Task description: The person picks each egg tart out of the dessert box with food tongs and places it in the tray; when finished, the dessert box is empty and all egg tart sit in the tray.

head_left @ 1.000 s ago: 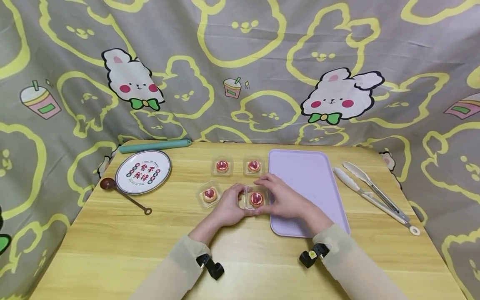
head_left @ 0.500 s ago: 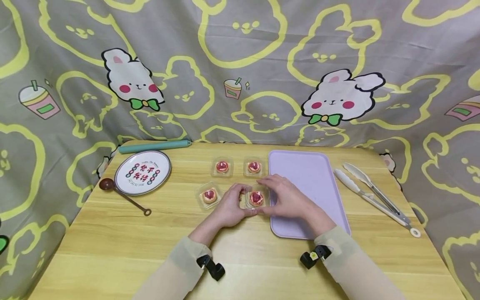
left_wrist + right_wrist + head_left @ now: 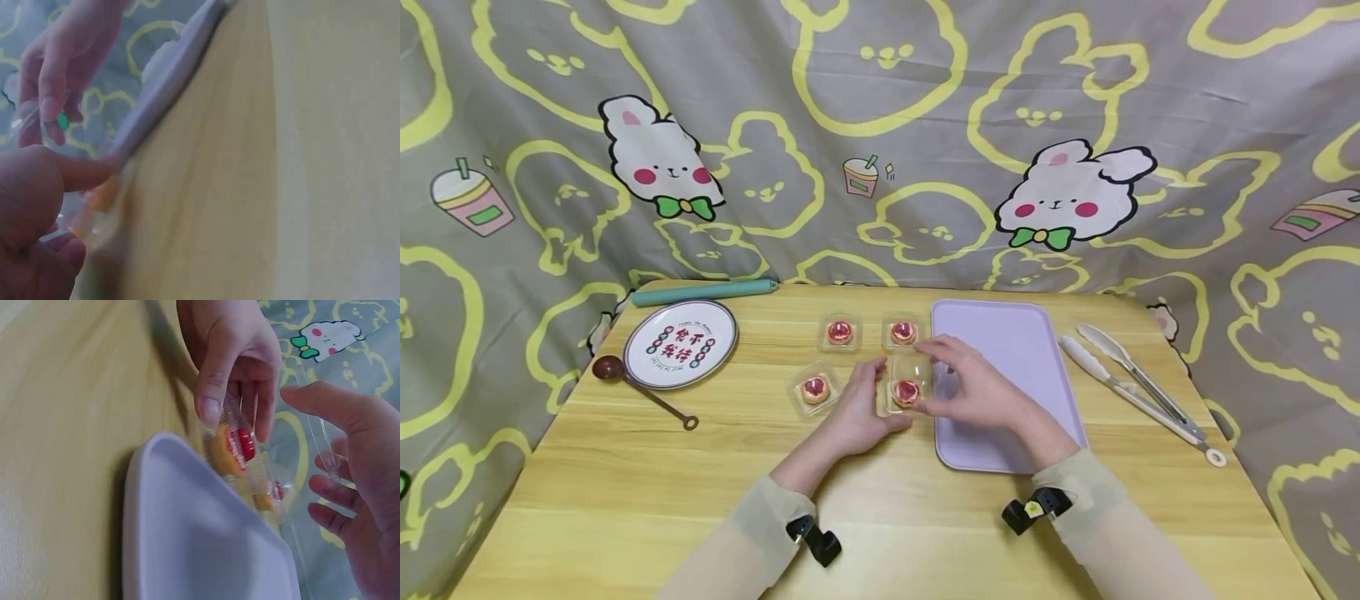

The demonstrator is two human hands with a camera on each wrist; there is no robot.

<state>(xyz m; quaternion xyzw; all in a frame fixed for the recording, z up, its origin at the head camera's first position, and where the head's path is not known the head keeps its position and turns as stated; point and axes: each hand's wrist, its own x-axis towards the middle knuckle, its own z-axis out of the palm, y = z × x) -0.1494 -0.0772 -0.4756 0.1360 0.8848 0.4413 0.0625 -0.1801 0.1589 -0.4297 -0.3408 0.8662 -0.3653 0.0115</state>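
Observation:
A small tart with a glossy red top [image 3: 906, 393] sits in a clear plastic box [image 3: 892, 407] left of the lilac tray [image 3: 181, 512]. My left hand [image 3: 856, 417] holds the box's left side, thumb at the near side and fingers behind. Raised above the box is its clear lid [image 3: 320, 440], pinched between the thumb and fingers of my right hand [image 3: 988, 392]. Three other boxed tarts lie close by: one at the back left [image 3: 839, 332], one at the back right [image 3: 902, 332], and one [image 3: 815, 389] beside my left hand.
A white plate with red characters [image 3: 681, 343], a brown ladle [image 3: 647, 390] and a teal roll [image 3: 703, 292] lie at the left. Metal tongs with white tips [image 3: 1138, 392] lie right of the tray. A patterned curtain [image 3: 820, 167] hangs behind the wooden table.
My right hand has lifted the lid up off the box, away from the tart. The left hand stays at the box's side. The other boxes have not moved.

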